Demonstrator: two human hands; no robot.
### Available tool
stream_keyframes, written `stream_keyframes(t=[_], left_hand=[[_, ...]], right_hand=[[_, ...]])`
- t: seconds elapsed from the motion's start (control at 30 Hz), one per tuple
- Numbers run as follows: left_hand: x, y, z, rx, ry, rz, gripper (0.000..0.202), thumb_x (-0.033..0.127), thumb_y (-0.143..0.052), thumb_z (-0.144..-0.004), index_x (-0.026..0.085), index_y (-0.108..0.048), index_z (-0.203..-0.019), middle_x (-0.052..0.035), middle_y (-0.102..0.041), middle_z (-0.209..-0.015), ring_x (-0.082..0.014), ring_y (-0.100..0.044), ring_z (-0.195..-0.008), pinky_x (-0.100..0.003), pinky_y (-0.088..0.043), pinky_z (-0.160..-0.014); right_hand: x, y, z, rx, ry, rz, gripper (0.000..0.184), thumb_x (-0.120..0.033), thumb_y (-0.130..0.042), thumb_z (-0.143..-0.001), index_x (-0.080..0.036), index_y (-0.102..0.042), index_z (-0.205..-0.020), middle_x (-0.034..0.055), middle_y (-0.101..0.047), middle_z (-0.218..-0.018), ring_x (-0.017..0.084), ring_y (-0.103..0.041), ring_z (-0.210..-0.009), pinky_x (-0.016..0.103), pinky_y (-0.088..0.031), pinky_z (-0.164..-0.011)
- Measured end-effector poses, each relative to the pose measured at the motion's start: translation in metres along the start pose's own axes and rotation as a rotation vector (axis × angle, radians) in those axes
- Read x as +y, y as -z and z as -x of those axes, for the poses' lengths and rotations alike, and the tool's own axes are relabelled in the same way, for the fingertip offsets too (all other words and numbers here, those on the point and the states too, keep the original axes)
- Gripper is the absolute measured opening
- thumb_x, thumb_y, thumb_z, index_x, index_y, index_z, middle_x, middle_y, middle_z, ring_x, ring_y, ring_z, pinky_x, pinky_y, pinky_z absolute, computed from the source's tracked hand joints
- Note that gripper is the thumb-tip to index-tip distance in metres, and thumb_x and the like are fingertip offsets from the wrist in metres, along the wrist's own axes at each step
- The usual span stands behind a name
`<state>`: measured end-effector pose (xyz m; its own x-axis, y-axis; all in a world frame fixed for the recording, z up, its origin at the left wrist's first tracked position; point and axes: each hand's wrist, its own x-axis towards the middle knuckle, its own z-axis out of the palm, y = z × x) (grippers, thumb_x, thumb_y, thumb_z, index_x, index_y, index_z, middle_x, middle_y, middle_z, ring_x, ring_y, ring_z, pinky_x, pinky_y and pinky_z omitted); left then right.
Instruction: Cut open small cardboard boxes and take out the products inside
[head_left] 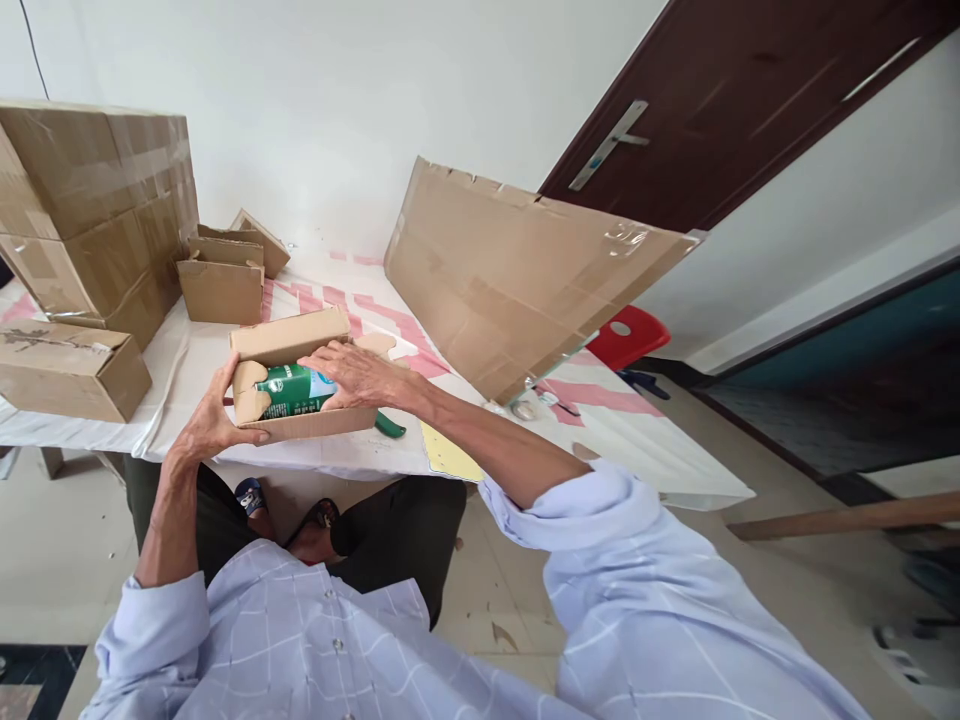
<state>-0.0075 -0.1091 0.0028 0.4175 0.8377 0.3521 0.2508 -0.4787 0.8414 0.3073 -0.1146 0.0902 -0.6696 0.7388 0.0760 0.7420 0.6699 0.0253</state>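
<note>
A small cardboard box lies open at the table's front edge, with its lid flap raised at the back and its end flaps folded out. Inside it rests a green printed container with white lettering and a light blue patch; whether it is a can or a packet is not clear. My left hand grips the box's left end, thumb and fingers on opposite sides. Curled over the right part of the green container is my right hand, its fingertips partly hidden. A green-handled tool lies just right of the box.
Large taped cartons and a closed box stand on the left. Behind are open small boxes. A big cardboard sheet leans at the right, near a red stool. A yellow sheet lies at the front edge.
</note>
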Motion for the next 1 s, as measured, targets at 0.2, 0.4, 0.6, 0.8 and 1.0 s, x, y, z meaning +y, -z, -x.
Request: stream_keyframes(t=[0.2,0.4,0.6,0.8,1.0], left_hand=[[-0.003,0.008,-0.016,-0.057,0.0,-0.01,0.145,0.052,-0.105,-0.062,0.032,-0.023,-0.18,-0.0212,-0.034,-0.181,-0.0475,-0.045,-0.16,-0.064,-0.051,-0.122],[-0.026,0.004,-0.038,-0.02,0.024,0.015,0.151,0.061,-0.105,-0.057,0.027,-0.024,-0.18,-0.0254,-0.033,-0.18,-0.0519,-0.042,-0.161,-0.068,-0.048,-0.122],[0.01,0.018,-0.029,0.108,-0.102,-0.138,0.128,0.076,-0.093,-0.072,0.031,-0.035,-0.177,-0.0199,-0.035,-0.181,-0.0497,-0.033,-0.167,-0.07,-0.04,-0.129],[0.074,0.002,-0.01,0.074,-0.221,-0.002,0.125,0.085,-0.083,-0.077,0.032,-0.033,-0.178,-0.0147,-0.042,-0.18,-0.0512,-0.035,-0.166,-0.065,-0.045,-0.128],[0.068,-0.019,-0.008,0.356,-0.197,0.162,0.102,0.081,-0.064,-0.095,0.033,-0.031,-0.179,-0.0088,-0.056,-0.168,-0.0419,-0.056,-0.153,-0.057,-0.052,-0.125]], right_hand=[[0.0,0.043,0.011,0.062,-0.115,-0.253,0.081,-0.034,-0.089,-0.083,-0.024,-0.061,-0.158,0.0137,-0.069,-0.15,0.035,-0.063,-0.133,0.046,-0.055,-0.105],[0.0,0.073,0.024,0.136,-0.171,-0.334,0.082,-0.032,-0.085,-0.081,-0.026,-0.061,-0.159,0.0093,-0.073,-0.134,0.03,-0.065,-0.116,0.04,-0.055,-0.092],[-0.004,0.08,0.039,0.223,-0.133,-0.425,0.082,-0.038,-0.086,-0.08,-0.028,-0.062,-0.159,0.0085,-0.071,-0.137,0.03,-0.066,-0.118,0.042,-0.057,-0.095],[-0.031,0.072,0.045,0.232,-0.1,-0.531,0.08,-0.051,-0.089,-0.082,-0.023,-0.067,-0.153,0.0115,-0.071,-0.142,0.031,-0.068,-0.123,0.045,-0.059,-0.103],[-0.048,0.034,0.052,0.506,-0.114,-0.863,0.097,-0.087,-0.062,-0.096,-0.028,-0.044,-0.171,0.0164,-0.056,-0.164,0.035,-0.062,-0.142,0.05,-0.059,-0.113]])
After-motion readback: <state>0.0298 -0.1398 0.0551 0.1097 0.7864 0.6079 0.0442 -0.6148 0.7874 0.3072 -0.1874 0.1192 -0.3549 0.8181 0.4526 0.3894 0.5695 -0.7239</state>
